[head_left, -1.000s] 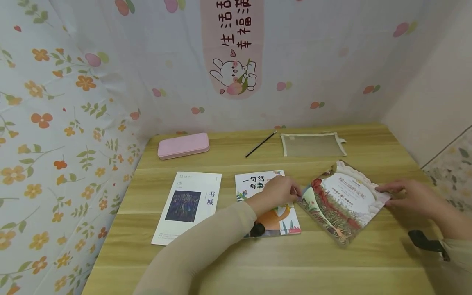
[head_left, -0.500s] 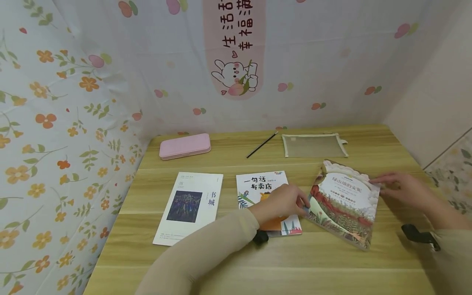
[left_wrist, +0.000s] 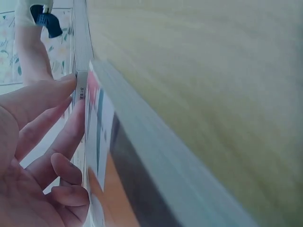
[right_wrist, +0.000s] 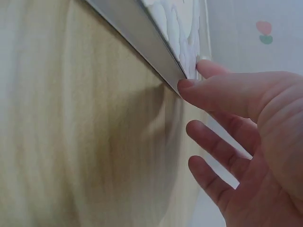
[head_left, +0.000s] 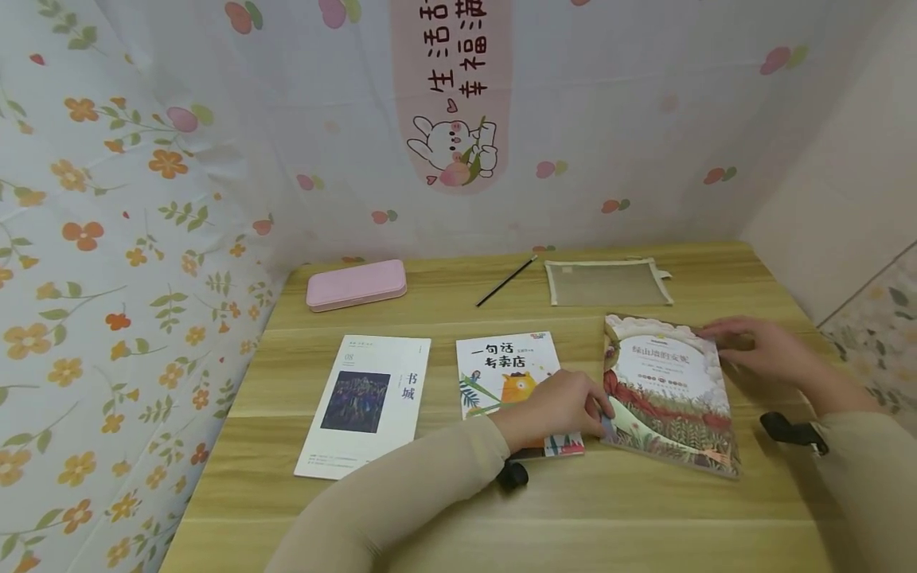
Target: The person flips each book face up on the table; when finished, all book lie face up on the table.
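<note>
A picture book (head_left: 666, 382) with a pale oval title panel and a red-and-green plant scene lies on the right of the table, slightly turned. My left hand (head_left: 559, 407) pinches its lower left edge; in the left wrist view the thumb and fingers meet at the book's spine (left_wrist: 81, 85). At its upper right corner, my right hand (head_left: 770, 354) holds the book between thumb and forefinger, the other fingers spread away in the right wrist view. A white book with an orange cartoon animal (head_left: 519, 387) lies partly hidden under my left hand and wrist.
Further left lies a white book with a dark picture (head_left: 356, 402). Along the back are a pink case (head_left: 357, 285), a pencil (head_left: 507, 281) and a mesh zip pouch (head_left: 609, 284). Patterned cloth (head_left: 286, 143) hangs behind the wooden table (head_left: 573, 517).
The picture book has turned from a steep slant to nearly straight. My left hand has shifted slightly right and down, my right hand left and up, both staying at the book.
</note>
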`<state>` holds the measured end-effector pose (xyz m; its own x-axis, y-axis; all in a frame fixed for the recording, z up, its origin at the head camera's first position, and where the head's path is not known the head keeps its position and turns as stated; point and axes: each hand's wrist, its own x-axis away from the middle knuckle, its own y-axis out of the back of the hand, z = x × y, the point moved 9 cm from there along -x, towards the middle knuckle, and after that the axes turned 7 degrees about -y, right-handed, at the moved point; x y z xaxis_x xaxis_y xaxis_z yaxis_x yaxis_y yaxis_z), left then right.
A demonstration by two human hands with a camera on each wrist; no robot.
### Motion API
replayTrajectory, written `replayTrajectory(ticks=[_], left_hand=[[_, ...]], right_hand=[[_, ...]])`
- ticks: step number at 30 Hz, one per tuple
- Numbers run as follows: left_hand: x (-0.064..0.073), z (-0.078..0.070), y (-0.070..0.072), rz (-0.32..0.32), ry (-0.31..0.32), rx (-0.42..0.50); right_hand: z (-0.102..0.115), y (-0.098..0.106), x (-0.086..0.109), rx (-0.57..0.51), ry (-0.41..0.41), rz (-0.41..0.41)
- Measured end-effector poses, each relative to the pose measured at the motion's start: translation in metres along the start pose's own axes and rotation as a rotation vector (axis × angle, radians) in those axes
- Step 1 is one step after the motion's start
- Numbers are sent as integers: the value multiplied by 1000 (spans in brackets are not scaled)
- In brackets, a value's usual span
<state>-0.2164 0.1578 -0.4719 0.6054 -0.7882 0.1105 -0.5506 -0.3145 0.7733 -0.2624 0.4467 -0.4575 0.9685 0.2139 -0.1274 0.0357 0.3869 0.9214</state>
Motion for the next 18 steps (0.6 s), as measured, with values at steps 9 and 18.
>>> replayTrajectory(ticks=[9,18], left_hand=[[1,-11,-9,-7,-10,-143],[0,-24,-14,-44,-115,-214]], right_hand=[[6,-5,-18,-27,15,7],[8,-13,-25,-89,-83,79]])
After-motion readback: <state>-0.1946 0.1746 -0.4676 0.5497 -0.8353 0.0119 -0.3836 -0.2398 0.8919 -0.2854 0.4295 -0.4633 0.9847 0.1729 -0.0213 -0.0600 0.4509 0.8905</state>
